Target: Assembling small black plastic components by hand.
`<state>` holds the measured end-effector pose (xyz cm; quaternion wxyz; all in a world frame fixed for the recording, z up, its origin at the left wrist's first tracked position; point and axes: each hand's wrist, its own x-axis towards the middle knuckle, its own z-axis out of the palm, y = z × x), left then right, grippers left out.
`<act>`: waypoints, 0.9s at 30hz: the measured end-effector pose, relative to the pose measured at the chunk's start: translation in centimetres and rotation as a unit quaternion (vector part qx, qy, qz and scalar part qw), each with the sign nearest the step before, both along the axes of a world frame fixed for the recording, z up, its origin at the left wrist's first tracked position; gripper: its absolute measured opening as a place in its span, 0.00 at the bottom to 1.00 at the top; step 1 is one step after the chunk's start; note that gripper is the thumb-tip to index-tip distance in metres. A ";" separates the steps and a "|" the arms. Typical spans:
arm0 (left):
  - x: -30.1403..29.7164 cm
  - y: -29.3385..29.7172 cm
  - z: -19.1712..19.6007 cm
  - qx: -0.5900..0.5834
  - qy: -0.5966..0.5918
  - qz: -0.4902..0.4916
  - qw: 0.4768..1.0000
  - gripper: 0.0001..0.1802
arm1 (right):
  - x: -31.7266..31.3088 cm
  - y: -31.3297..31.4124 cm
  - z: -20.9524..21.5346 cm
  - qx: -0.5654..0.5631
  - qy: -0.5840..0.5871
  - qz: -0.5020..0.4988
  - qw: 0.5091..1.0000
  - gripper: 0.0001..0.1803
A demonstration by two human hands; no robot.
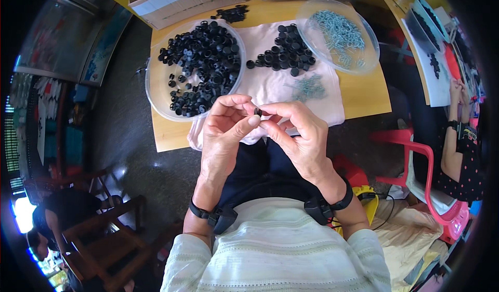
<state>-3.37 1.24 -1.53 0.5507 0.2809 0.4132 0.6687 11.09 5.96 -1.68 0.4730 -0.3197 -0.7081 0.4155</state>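
Over the near edge of the table, my left hand point(228, 128) and my right hand point(297, 131) meet fingertip to fingertip. Between them is a small black round part point(258, 112), pinched by the thumb and fingers of both; the fingers cover much of it. Just beyond, a clear round tub point(152, 92) at the left holds many black ring-like plastic parts point(208, 58). A pile of black round caps point(288, 50) lies on a pale pink cloth point(254, 84). Nearer on the cloth is a small heap of thin metal pieces point(307, 88).
A clear round lid or tray point(366, 58) at the right holds more thin metal wire pieces point(340, 34). A cardboard box point(182, 3) and some black parts point(232, 14) sit at the back. Rightward stand a pink plastic chair point(429, 162) and another person's arm point(452, 141). A wooden chair point(104, 240) is lower left.
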 end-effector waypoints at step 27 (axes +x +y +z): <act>2.3 6.1 -2.1 0.057 0.504 -0.033 0.861 0.06 | 6.0 1.8 -2.0 -0.369 0.163 0.009 0.915 0.13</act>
